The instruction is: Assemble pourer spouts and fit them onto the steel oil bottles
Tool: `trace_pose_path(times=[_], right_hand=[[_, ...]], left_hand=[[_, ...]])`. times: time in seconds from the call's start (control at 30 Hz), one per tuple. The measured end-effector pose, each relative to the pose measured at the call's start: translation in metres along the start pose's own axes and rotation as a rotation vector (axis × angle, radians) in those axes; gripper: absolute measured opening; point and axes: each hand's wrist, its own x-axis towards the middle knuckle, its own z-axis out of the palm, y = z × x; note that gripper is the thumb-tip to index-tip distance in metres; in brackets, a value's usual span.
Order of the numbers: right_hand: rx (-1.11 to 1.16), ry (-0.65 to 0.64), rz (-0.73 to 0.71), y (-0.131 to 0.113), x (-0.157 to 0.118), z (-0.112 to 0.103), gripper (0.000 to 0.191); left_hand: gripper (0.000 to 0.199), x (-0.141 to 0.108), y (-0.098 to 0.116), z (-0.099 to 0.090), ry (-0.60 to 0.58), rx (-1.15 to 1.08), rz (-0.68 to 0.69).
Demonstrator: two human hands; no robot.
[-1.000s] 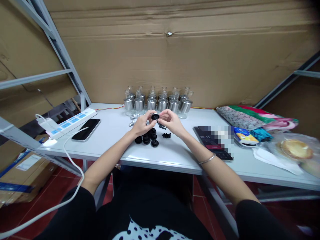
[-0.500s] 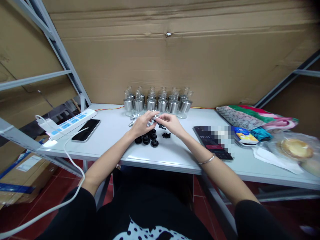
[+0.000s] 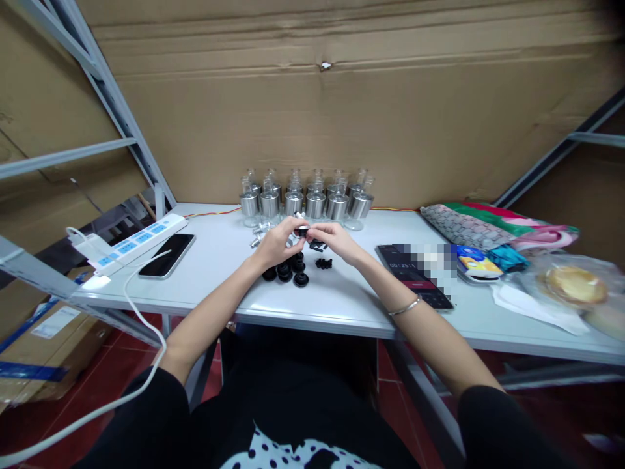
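Red tiled floor (image 3: 92, 371) lies lowest, and above it stands a white table (image 3: 342, 299), whose straight front edge runs across before the person. Somewhat behind this edge are gathered round black pieces (image 3: 284, 272), and to their right a cluster of tiny black pieces (image 3: 323, 263). A little farther, both hands meet at one round part (image 3: 302, 232); it looks small, flat and dark, with some light, shiny surface. Left hand (image 3: 277, 244) pinches it between thumb and fingers, and right hand (image 3: 336, 240) grips its other side with the fingertips. A small pale piece (image 3: 299, 215) shows just above; I cannot tell whether it belongs to the part. White surface stretches leftward to a phone (image 3: 167, 256) and rightward to a dark-screened device (image 3: 405, 267). Behind the hands, glass bottles (image 3: 294, 203) with metal bands stand in rows, and cardboard (image 3: 342, 130) closes the back.
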Motion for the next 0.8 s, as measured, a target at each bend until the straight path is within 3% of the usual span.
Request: trace_pose_path(times=[0.07,0.17,0.27,0.63,0.8], right_hand=[[-0.098,0.021,0.032,0.004,0.002,-0.006,0.026],[-0.550,0.133,0.102,0.015,0.004,-0.016,0.015],[-0.862,0.099,0.135,0.026,0.005,-0.021,0.013],[-0.907,0.023,0.178,0.033,0.002,-0.009,0.010],[-0.857,0.019,0.195,0.037,0.004,-0.011,0.012]], left_hand=[[0.031,0.001,0.001,-0.002,-0.007,0.030,0.010],[0.029,0.002,0.001,-0.003,-0.054,0.062,-0.028],[0.029,0.002,0.001,-0.003,-0.095,0.049,-0.060],[0.048,-0.001,-0.002,-0.001,-0.125,0.048,-0.069],[0.036,-0.001,-0.003,-0.001,-0.114,0.036,-0.054]])
